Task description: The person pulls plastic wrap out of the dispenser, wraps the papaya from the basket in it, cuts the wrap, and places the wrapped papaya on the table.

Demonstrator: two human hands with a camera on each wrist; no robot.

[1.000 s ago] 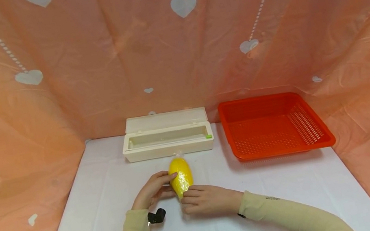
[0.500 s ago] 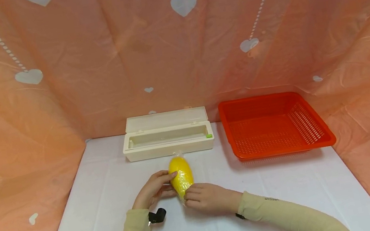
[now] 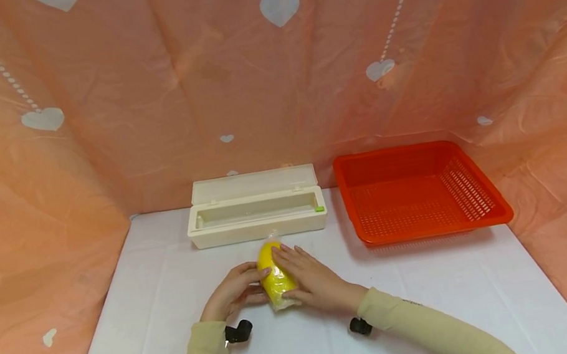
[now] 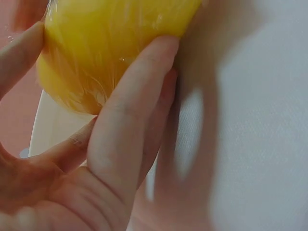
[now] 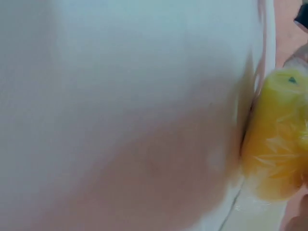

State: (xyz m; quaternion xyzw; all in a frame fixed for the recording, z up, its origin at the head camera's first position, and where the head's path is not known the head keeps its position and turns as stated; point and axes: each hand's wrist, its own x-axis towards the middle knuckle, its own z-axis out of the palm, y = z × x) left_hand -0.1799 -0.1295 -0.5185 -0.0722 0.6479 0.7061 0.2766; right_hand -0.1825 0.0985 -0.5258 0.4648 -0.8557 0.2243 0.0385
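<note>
A yellow oval fruit (image 3: 280, 281), wrapped in clear plastic film, is tilted up between both hands at the middle of the table. My left hand (image 3: 232, 291) holds its left side, thumb on top and other fingers lower down. In the left wrist view, the fingertips grip the shiny wrapped fruit (image 4: 110, 43). Along its right side lies my right hand (image 3: 322, 283), with straight fingers over the upper part and the thumb by the near end. A dark green spot shows at one end of the fruit (image 5: 274, 137) in the right wrist view, where most of that hand is out of frame.
Just beyond the fruit is a long white film dispenser box (image 3: 261, 230), lid raised, with a green slider (image 3: 319, 209) at its right end. A red perforated basket (image 3: 435, 231) stands at the back right. White cloth (image 3: 425, 304) covers the table, and a pink curtain (image 3: 233, 84) hangs behind.
My right hand has let go of the film at the fruit's near end and moved up along its right side, fingers extended. The left hand keeps its hold.
</note>
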